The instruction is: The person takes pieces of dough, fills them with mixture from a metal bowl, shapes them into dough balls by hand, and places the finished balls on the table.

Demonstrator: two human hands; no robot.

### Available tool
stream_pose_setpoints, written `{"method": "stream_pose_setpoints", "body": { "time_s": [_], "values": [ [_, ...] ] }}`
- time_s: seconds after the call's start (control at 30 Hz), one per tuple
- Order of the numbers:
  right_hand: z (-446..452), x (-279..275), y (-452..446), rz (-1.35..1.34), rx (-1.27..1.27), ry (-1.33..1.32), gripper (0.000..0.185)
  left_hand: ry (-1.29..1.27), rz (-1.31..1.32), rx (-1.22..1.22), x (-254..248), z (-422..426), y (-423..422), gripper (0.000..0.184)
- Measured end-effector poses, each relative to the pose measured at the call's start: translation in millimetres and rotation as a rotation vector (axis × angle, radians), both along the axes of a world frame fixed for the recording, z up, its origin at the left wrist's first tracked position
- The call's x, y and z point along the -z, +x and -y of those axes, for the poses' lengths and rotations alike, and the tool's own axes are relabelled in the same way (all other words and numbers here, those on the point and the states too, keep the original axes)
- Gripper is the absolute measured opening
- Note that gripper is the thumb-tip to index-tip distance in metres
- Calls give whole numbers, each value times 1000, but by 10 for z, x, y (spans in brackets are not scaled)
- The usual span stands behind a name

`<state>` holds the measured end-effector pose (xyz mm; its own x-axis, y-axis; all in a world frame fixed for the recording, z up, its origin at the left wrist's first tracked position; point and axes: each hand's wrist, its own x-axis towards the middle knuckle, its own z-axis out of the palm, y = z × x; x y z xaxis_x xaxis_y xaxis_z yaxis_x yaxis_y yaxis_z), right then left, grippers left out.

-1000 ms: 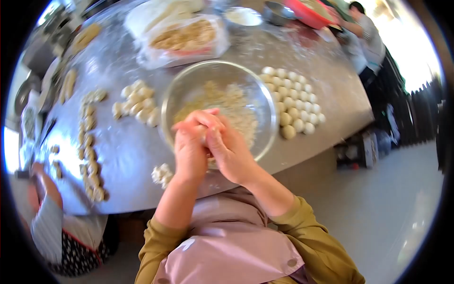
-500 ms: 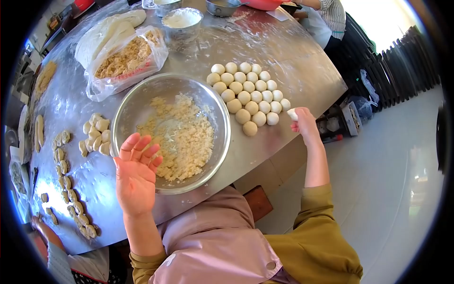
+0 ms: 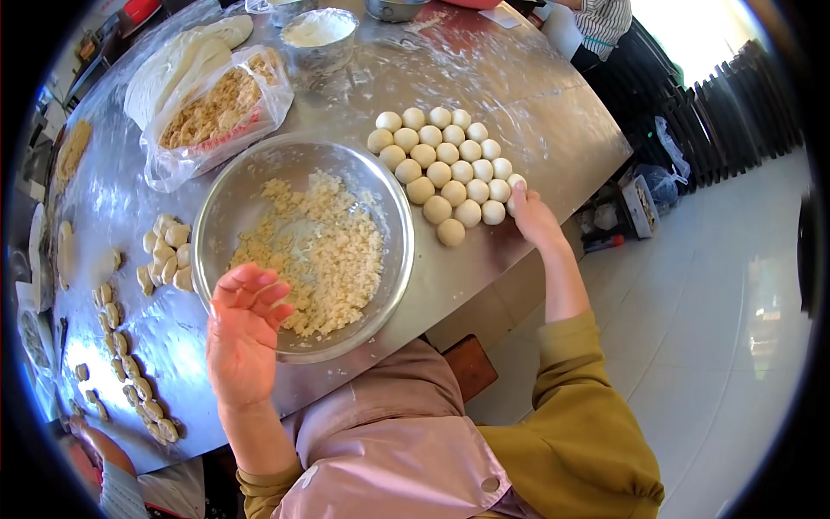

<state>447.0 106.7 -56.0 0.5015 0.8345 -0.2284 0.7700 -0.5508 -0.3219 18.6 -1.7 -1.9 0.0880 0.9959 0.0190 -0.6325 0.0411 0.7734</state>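
Note:
My right hand (image 3: 538, 221) is at the right edge of a cluster of round dough balls (image 3: 447, 153), its fingers closed on a dough ball (image 3: 512, 204) that they partly cover. The ball sits against its neighbours on the metal table. My left hand (image 3: 242, 346) is raised at the near left rim of a wide steel bowl (image 3: 405, 259), palm turned up, fingers apart and slightly curled, with nothing in it. Inside the bowl lies a pale crumbly filling (image 3: 341, 268), spread over part of the bottom.
Left of the bowl are a pile of dough pieces (image 3: 166, 251) and a row of small dough pieces (image 3: 130, 368). Behind it are a plastic bag of brown crumbly filling (image 3: 212, 108), a large dough slab (image 3: 177, 73) and a flour bowl (image 3: 320, 35). Other people sit at the table edges.
My right hand has moved left with the dough ball, from beyond the cluster to its right edge. My left hand has dropped slightly and its fingers are more curled. The view has shifted a little.

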Motion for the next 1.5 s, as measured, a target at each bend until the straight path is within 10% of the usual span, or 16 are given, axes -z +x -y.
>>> {"method": "stream_pose_setpoints", "body": {
  "time_s": [0.23, 0.4, 0.67, 1.07, 1.3, 1.5],
  "values": [
    [274, -69, 73, -233, 39, 590, 63, -57, -216, -594, 277, 106, -945, 47],
    [480, -264, -1382, -642, -332, 704, 46, -265, -1205, -1160, 1195, -78, -1786, 36],
    [602, -126, -2227, -422, -739, 762, 26, -37, -1636, -970, 1270, -502, -2141, 69],
    [633, -164, -2316, -312, -725, 672, 19, -257, -1531, -955, 1089, 324, -1868, 33],
    [639, -223, -2370, -234, -756, 576, 21, -202, -1940, -834, 1049, 780, -1393, 11],
    [655, -272, -2353, -193, -778, 564, 23, -185, -1838, -654, 1189, 687, -1396, 46]
  ]
}}
